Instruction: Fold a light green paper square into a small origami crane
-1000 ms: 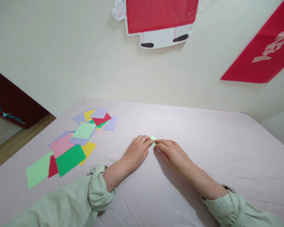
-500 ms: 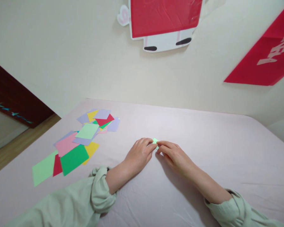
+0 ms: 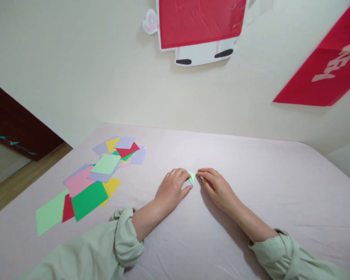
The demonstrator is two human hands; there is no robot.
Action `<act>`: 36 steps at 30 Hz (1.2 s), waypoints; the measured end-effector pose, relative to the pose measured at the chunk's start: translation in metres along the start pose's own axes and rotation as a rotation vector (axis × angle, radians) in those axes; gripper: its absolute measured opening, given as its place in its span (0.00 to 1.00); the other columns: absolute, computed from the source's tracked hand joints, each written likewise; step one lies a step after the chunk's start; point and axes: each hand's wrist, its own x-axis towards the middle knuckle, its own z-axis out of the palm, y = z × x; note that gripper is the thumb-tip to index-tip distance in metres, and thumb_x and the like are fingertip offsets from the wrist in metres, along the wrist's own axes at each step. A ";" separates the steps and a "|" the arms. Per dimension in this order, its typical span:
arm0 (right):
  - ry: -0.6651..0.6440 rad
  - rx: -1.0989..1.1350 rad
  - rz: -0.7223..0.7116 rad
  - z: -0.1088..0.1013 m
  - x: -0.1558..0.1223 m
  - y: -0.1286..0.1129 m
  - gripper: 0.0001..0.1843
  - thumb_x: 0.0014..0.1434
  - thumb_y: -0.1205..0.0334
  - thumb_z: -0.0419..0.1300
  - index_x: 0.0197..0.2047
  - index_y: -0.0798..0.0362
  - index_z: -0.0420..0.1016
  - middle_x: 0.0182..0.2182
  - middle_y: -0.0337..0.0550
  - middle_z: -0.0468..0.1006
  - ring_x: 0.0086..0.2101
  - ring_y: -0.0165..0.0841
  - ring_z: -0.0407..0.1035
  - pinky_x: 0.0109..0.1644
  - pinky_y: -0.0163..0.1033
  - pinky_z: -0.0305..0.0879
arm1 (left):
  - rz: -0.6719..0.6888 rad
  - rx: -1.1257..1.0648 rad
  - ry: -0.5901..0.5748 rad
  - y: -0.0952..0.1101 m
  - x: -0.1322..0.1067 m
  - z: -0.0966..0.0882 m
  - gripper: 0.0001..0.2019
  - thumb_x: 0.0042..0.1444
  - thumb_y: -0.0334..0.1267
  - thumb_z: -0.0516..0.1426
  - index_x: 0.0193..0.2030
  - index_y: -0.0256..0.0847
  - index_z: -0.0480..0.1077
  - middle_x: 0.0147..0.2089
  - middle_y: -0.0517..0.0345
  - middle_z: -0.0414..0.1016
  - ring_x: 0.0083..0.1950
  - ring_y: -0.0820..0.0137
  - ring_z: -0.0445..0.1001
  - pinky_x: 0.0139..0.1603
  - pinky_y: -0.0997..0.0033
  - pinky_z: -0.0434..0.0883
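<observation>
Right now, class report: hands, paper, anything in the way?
Left hand on folded green paper. Right hand just beside it. Loose sheets left, apart from both.

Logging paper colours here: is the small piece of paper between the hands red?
No, the small piece of paper between the left hand and the right hand is light green.

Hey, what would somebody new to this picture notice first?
Probably the scattered pile of brightly coloured paper sheets on the left of the pale cloth-covered surface, and the red-and-white flat cutout on the cream wall at the top. After that, perhaps the small pale green folded paper near the middle, touched by the left hand, with the right hand close by.
</observation>
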 end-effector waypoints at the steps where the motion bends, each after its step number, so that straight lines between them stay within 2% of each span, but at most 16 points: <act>1: -0.007 -0.020 0.001 0.001 0.001 0.001 0.18 0.61 0.73 0.50 0.49 0.53 0.75 0.51 0.51 0.74 0.51 0.38 0.68 0.57 0.48 0.64 | -0.003 0.001 0.006 0.000 0.001 0.000 0.11 0.58 0.36 0.60 0.47 0.44 0.67 0.49 0.55 0.71 0.53 0.63 0.67 0.53 0.60 0.66; 7: -0.031 -0.014 -0.019 0.004 0.010 0.005 0.18 0.59 0.73 0.52 0.49 0.51 0.76 0.50 0.50 0.74 0.51 0.39 0.68 0.56 0.48 0.63 | -0.004 0.014 0.021 -0.004 0.007 0.003 0.11 0.57 0.36 0.60 0.46 0.43 0.67 0.48 0.55 0.71 0.53 0.62 0.68 0.53 0.60 0.66; 12: -0.042 0.056 -0.010 0.007 0.023 0.008 0.15 0.58 0.74 0.53 0.41 0.50 0.77 0.48 0.48 0.75 0.48 0.38 0.68 0.55 0.47 0.63 | -0.026 0.021 0.041 -0.007 0.008 0.005 0.16 0.57 0.36 0.60 0.52 0.44 0.67 0.52 0.53 0.70 0.55 0.61 0.67 0.55 0.59 0.66; 16: -0.039 0.059 -0.017 0.012 0.030 0.009 0.13 0.59 0.72 0.54 0.42 0.50 0.77 0.47 0.48 0.75 0.48 0.39 0.68 0.54 0.47 0.63 | -0.050 0.014 0.039 -0.009 0.008 0.006 0.17 0.57 0.37 0.60 0.54 0.45 0.67 0.54 0.53 0.70 0.57 0.61 0.66 0.57 0.59 0.65; 22: -0.034 0.011 -0.021 0.013 0.029 0.006 0.12 0.58 0.72 0.55 0.43 0.51 0.74 0.49 0.50 0.74 0.48 0.40 0.67 0.53 0.47 0.62 | -0.079 -0.001 0.022 -0.009 0.013 0.008 0.19 0.56 0.37 0.60 0.55 0.46 0.67 0.58 0.53 0.68 0.60 0.61 0.64 0.59 0.58 0.63; 25: -0.019 0.035 -0.020 0.012 0.028 0.005 0.12 0.55 0.74 0.55 0.41 0.52 0.72 0.48 0.50 0.75 0.47 0.40 0.67 0.53 0.47 0.62 | -0.081 -0.025 0.009 -0.008 0.016 0.009 0.17 0.56 0.37 0.59 0.53 0.47 0.68 0.58 0.54 0.68 0.61 0.60 0.64 0.59 0.57 0.62; 30: 0.016 0.165 -0.006 0.014 0.025 0.004 0.08 0.55 0.72 0.55 0.36 0.51 0.68 0.44 0.46 0.76 0.44 0.38 0.68 0.51 0.46 0.62 | -0.106 -0.114 0.057 -0.008 0.019 0.007 0.08 0.54 0.35 0.59 0.41 0.43 0.67 0.49 0.55 0.72 0.51 0.63 0.68 0.53 0.60 0.64; 33: 0.007 0.205 0.030 0.013 0.024 0.000 0.06 0.57 0.70 0.55 0.38 0.51 0.68 0.41 0.44 0.77 0.41 0.37 0.69 0.48 0.44 0.62 | -0.112 -0.212 0.098 -0.010 0.019 0.006 0.03 0.56 0.33 0.58 0.35 0.42 0.66 0.39 0.58 0.72 0.43 0.66 0.69 0.47 0.65 0.66; 36: -0.022 0.230 0.087 0.008 0.024 -0.008 0.07 0.59 0.66 0.54 0.41 0.51 0.70 0.37 0.44 0.77 0.38 0.36 0.69 0.45 0.41 0.63 | -0.140 -0.341 0.135 -0.013 0.019 0.006 0.03 0.57 0.34 0.57 0.33 0.41 0.66 0.34 0.60 0.70 0.39 0.69 0.68 0.42 0.69 0.65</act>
